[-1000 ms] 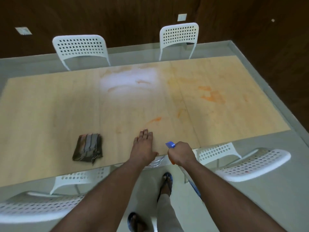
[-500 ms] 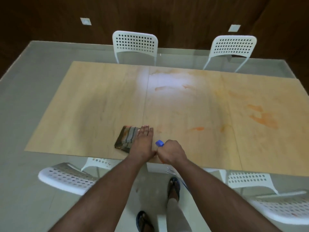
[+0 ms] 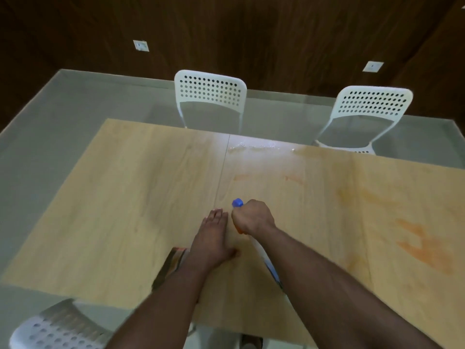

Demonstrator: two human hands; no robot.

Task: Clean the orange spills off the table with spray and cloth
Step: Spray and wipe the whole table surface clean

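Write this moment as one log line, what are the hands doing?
left hand: flat on table | right hand: grips spray | cloth: under left arm | orange spills: uncleaned

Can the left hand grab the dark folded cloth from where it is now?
Probably yes. The flat, empty left hand lies on the wooden table, and the dark folded cloth sits right beside that wrist, partly hidden under the forearm. Nothing seems to block it.

Across the top of the frame we record a dark wood-panelled wall (image 3: 251,34) bearing two pale square plates (image 3: 141,45), a grey floor (image 3: 50,117) below it, two white perforated chairs (image 3: 210,96) upper centre and upper right, and a third chair (image 3: 60,328) lower left.
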